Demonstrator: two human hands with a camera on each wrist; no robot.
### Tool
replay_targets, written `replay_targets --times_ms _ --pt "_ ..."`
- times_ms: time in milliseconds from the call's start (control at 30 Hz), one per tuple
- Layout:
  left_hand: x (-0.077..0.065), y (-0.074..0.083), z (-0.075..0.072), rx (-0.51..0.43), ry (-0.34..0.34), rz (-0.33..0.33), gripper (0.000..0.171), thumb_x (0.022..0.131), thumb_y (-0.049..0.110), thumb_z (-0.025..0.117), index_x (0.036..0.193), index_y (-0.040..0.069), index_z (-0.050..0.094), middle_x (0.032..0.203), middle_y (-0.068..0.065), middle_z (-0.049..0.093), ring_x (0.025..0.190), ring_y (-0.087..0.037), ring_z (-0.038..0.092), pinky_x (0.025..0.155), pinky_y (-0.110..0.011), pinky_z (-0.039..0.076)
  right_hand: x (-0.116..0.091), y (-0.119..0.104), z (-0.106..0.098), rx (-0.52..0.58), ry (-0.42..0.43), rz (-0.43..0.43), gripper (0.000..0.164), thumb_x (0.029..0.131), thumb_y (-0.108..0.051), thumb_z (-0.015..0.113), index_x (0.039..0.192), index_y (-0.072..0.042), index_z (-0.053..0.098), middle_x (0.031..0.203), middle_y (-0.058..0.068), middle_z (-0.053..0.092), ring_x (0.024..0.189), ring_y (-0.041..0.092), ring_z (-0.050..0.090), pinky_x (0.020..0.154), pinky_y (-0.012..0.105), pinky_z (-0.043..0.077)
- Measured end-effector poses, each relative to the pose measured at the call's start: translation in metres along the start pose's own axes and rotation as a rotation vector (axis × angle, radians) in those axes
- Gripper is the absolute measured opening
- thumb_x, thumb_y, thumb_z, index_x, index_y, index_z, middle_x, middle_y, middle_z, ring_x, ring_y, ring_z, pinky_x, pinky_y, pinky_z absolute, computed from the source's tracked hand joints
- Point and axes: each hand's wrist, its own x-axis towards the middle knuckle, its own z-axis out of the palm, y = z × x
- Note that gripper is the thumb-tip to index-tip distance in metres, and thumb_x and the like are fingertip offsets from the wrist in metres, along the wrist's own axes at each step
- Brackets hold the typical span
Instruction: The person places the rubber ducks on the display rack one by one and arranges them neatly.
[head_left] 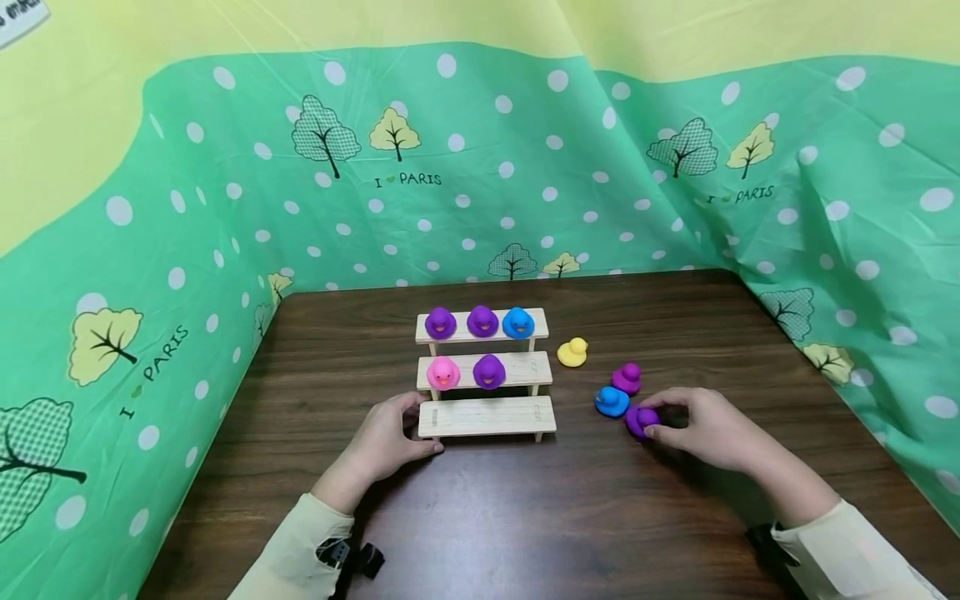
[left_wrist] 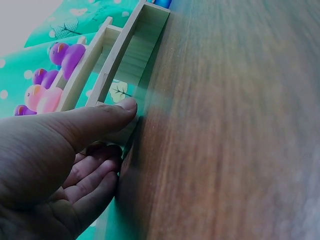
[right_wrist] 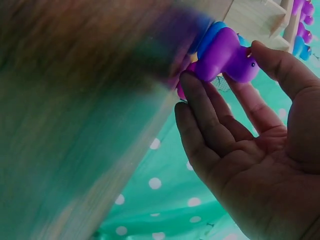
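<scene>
A three-step wooden stand (head_left: 487, 419) sits mid-table. Its top step carries two purple rubber ducks (head_left: 440, 322) and a blue duck (head_left: 518, 322); the middle step bears a pink duck (head_left: 443, 372) and a purple duck (head_left: 489, 372). Nothing lies on the lowest step. My left hand (head_left: 386, 439) grips the left end of that lowest step, thumb in front and fingers behind. To the right of the stand, my right hand (head_left: 705, 427) pinches a purple rubber duck (right_wrist: 222, 57) between thumb and fingers, at the tabletop. Beside it are a blue duck (head_left: 612, 402) and a magenta-purple duck (head_left: 626, 378).
A yellow duck (head_left: 573, 352) rests on the table right of the stand's upper steps. The dark wooden table (head_left: 487, 517) is bordered at the back and sides by a green and yellow printed cloth (head_left: 465, 167).
</scene>
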Motion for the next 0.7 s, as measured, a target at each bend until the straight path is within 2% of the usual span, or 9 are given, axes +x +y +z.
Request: replay_targets --times_ms 333,700 --pt "0.0 0.0 0.0 0.011 0.004 0.004 0.048 0.068 0.02 0.1 0.103 0.017 0.067 0.094 0.009 0.072 0.094 -0.011 0.071 0.087 -0.036 0.058 -0.001 -0.008 0.003 0.005 0.092 -0.056 0.029 0.091 -0.025 0.083 0.119 -0.016 0.077 0.113 -0.004 0.071 0.108 0.024 0.07 0.089 0.052 0.056" --pt "0.0 0.0 0.0 0.011 0.009 0.007 0.05 0.068 0.02 0.101 0.105 0.014 0.068 0.096 0.006 0.073 0.094 -0.012 0.072 0.087 -0.037 0.058 0.012 -0.028 0.006 0.051 0.2 -0.1 0.029 0.09 -0.018 0.085 0.117 -0.017 0.076 0.116 0.001 0.073 0.105 0.024 0.071 0.09 0.054 0.056"
